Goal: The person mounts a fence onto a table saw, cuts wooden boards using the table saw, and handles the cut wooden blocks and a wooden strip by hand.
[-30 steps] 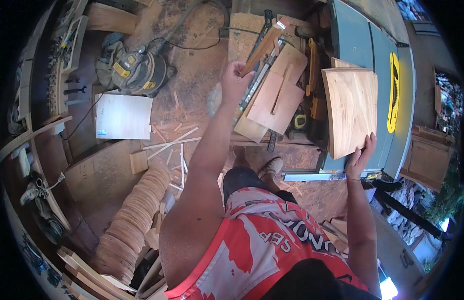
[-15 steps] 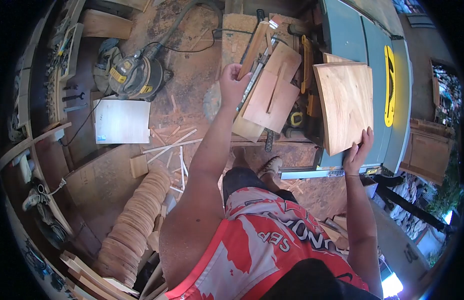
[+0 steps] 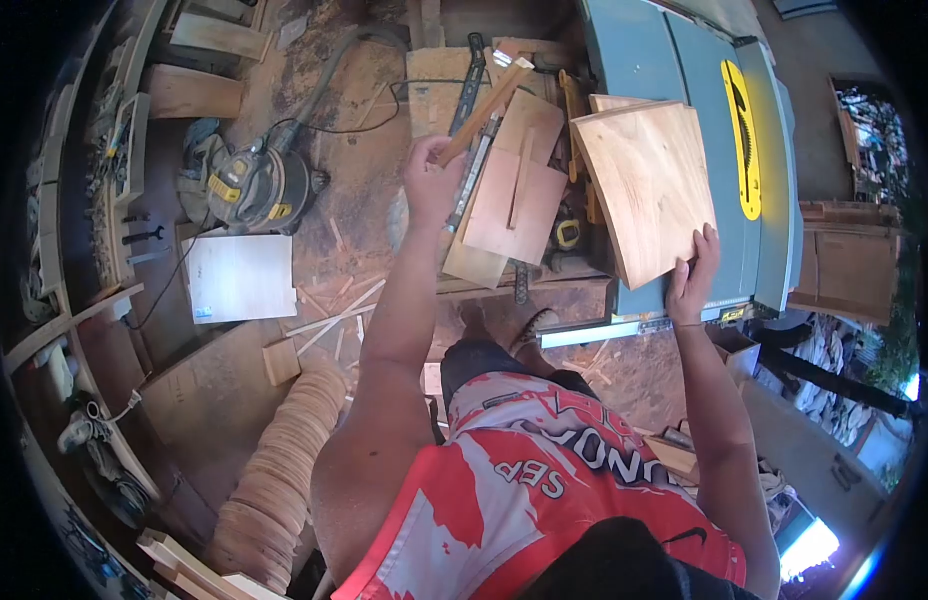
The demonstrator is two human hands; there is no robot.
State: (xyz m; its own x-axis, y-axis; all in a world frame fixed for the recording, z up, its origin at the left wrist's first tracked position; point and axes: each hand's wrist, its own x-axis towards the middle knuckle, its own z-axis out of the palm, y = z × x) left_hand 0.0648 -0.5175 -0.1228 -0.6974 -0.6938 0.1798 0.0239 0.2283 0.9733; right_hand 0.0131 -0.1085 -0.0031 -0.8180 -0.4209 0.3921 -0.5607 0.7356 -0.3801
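My left hand (image 3: pixel 432 180) is closed around one end of a narrow wooden strip (image 3: pixel 487 112), which slants up and to the right above the workbench. My right hand (image 3: pixel 692 280) grips the near right corner of a wide, slightly curved wooden board (image 3: pixel 652 190), fingers on its face and edge. That board rests on the grey table saw top (image 3: pixel 639 60), over another board (image 3: pixel 619 102) that is mostly hidden. Between my hands lie flat wooden pieces (image 3: pixel 509 205), with a thin strip (image 3: pixel 521 180) across them and a metal ruler-like bar (image 3: pixel 472 172) beside them.
A yellow saw insert with blade slot (image 3: pixel 741 140) sits at the right. A tape measure (image 3: pixel 567 234) lies by the saw. A shop vacuum (image 3: pixel 259 190), its hose, a white panel (image 3: pixel 242 278), scattered offcuts (image 3: pixel 334 325) and a long stack of rounded wooden pieces (image 3: pixel 284 470) occupy the left.
The strip in my left hand has tipped further right. The wide board under my right hand has turned slightly counter-clockwise. The whole view has shifted a little.
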